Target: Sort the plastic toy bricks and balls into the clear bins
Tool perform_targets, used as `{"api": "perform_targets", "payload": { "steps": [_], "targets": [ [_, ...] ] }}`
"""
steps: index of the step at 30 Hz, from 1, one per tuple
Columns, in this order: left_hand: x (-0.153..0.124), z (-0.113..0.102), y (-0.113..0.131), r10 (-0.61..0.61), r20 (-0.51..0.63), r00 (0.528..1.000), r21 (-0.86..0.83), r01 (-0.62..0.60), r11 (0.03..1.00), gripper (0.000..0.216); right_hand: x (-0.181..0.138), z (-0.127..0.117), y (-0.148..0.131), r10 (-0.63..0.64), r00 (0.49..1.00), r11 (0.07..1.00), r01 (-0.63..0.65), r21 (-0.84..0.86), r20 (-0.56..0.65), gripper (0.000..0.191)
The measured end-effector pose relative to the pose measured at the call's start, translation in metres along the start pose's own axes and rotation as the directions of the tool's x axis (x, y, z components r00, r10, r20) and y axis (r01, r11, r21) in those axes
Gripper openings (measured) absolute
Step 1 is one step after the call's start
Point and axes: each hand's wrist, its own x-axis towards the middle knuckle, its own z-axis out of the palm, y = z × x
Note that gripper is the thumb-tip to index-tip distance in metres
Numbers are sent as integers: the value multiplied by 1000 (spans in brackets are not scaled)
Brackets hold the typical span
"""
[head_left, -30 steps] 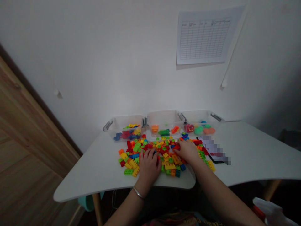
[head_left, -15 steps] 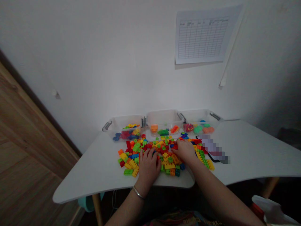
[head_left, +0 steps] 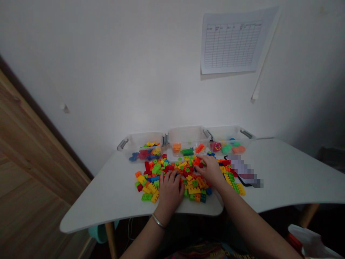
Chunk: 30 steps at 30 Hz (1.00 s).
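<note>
A heap of toy building bricks in red, yellow, green, blue and orange lies on the white table. My left hand rests on the near side of the heap, its fingers spread over bricks, a bangle at the wrist. At the far right part of the heap, my right hand has thumb and forefinger around a red-orange brick. Its other fingers are partly hidden. Just left of my left hand lie yellow bricks and a flat green brick.
Three clear plastic boxes stand against the wall: the left box, middle box and right box, each with coloured pieces inside. A partly blurred phone-like object lies right of the heap. A printed sheet hangs above.
My right hand has shifted slightly, its fingertips now around a red-orange brick at the back of the heap. My left hand has stayed in place.
</note>
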Motion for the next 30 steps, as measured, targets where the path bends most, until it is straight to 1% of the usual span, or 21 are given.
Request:
{"api": "perform_targets", "payload": {
  "steps": [2, 4, 8, 10, 14, 16, 20, 24, 27, 30],
  "targets": [
    [0, 0, 0, 1, -3, 1000, 0, -1, 1000, 24, 1, -2, -2, -11, 993, 996, 22, 87, -115, 39],
    [0, -1, 0, 3, -8, 1000, -3, -3, 1000, 24, 3, -5, -5, 23, 977, 988, 9, 152, -211, 39],
    [0, 0, -1, 8, -15, 1000, -15, -8, 1000, 24, 17, -12, -9, 118, 919, 973, -30, 230, -376, 43],
    [-1, 1, -1, 7, -11, 1000, -17, -7, 1000, 24, 30, -16, -7, 152, 886, 968, -44, 248, -437, 44],
    [-1, 1, -1, -3, 3, 1000, -12, 3, 1000, 24, 63, -22, 4, 180, 838, 959, -33, 281, -515, 43],
    [-1, 0, -1, -11, 7, 1000, -9, 11, 1000, 24, 78, -23, 9, 195, 834, 948, -26, 316, -516, 44],
    [-1, -1, 0, -9, 5, 1000, -5, 9, 1000, 24, 96, -16, 14, 194, 854, 940, -22, 339, -483, 45],
    [-1, -1, 0, -4, 9, 1000, -9, 4, 1000, 24, 107, -5, 14, 168, 861, 962, -36, 272, -480, 44],
    [-2, 0, -1, -7, 16, 1000, -6, 7, 1000, 25, 112, 4, 18, 149, 886, 977, -63, 203, -439, 43],
    [-1, 1, -2, -7, 20, 1000, -1, 7, 1000, 25, 115, 10, 22, 93, 915, 991, -47, 125, -392, 44]
  ]
}}
